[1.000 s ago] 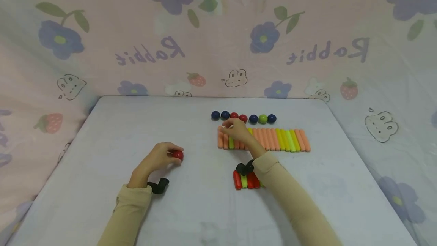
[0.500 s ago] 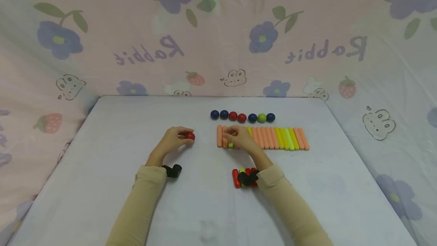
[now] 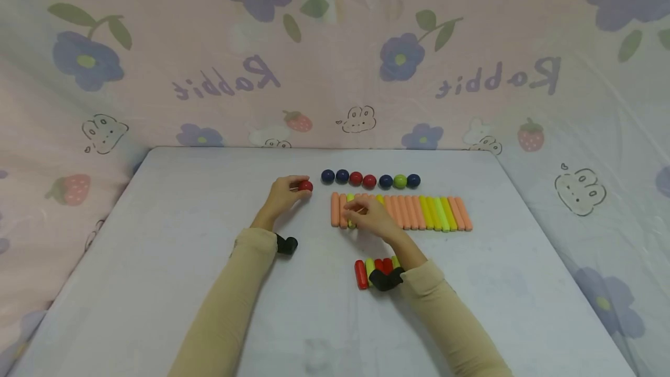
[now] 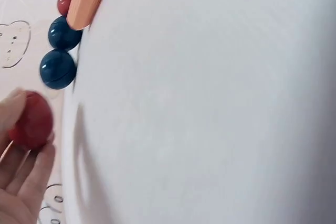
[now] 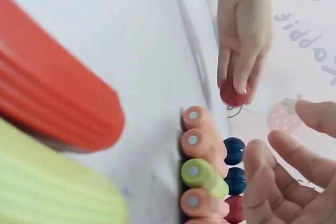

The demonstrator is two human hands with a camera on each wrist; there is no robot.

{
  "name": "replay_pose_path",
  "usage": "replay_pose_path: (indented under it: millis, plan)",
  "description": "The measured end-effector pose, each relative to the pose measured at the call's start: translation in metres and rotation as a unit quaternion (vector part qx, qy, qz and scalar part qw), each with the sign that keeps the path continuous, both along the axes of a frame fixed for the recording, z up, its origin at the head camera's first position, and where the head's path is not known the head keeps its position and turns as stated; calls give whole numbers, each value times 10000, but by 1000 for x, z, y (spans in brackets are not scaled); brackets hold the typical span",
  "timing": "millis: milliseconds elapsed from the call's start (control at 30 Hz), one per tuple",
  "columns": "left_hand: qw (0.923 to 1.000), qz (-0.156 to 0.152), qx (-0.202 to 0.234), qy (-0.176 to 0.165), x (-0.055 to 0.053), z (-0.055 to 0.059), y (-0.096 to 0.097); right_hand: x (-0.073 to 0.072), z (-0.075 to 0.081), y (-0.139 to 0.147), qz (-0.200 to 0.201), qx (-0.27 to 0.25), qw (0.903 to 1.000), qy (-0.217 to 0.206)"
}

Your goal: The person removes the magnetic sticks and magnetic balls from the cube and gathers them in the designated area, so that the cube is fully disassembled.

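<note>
My left hand (image 3: 284,195) pinches a glossy red ball (image 3: 306,187) between thumb and fingertips, left of a row of balls. In the left wrist view the red ball (image 4: 32,121) is close to the end blue ball (image 4: 58,70). The row holds blue balls (image 3: 385,181), red balls (image 3: 369,181) and a green ball (image 3: 400,181). Over the left part of a row of orange, yellow and green toy building rods (image 3: 413,212) is my right hand (image 3: 373,218), fingers loosely bent and holding nothing. It hides some rods. Grey discs show in the rod ends (image 5: 193,140).
Nearer the front lies a small group of shorter red rods (image 3: 361,275) and green rods (image 3: 370,271), partly covered by the right wrist's black camera (image 3: 386,279). The white table (image 3: 157,284) is backed by a patterned curtain (image 3: 335,45).
My left hand has carried the red ball forward and to the right, up to the left end of the ball row. My right hand has shifted slightly nearer and stays over the rods.
</note>
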State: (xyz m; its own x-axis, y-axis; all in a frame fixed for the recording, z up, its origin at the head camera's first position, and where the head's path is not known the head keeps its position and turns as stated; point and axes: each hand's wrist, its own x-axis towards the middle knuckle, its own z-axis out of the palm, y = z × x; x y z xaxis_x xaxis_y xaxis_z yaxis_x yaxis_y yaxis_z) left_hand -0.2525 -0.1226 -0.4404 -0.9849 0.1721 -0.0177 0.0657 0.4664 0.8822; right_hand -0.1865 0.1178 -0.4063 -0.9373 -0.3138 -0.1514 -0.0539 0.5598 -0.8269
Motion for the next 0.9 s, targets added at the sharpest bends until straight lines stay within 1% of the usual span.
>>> replay_pose_path:
  millis: [67, 167, 267, 367, 467, 700, 800, 900]
  plan:
    - [9997, 186, 128, 53, -7, -2, 7, 1, 2, 1, -14, 11, 10000, -51]
    - [9989, 415, 193, 102, -16, -5, 17, 2, 4, 4, 2, -25, 10000, -81]
    - [9981, 560, 189, 185, -24, -7, 25, 5, 4, 7, 21, -94, 9999, -111]
    - [9973, 671, 174, 250, -29, -9, 32, 7, 4, 10, 35, -148, 9998, -145]
    - [9968, 737, 147, 269, -30, -11, 35, 11, 3, 11, 12, -157, 9997, -206]
    - [9966, 825, 45, 0, -26, -12, 35, 17, 3, 15, -44, -201, 9991, -368]
    - [9966, 821, 59, -92, -27, -13, 34, 17, 6, 16, -52, -253, 9990, -367]
    - [9968, 789, 0, -106, -28, -13, 34, 17, 8, 18, -83, -263, 9991, -312]
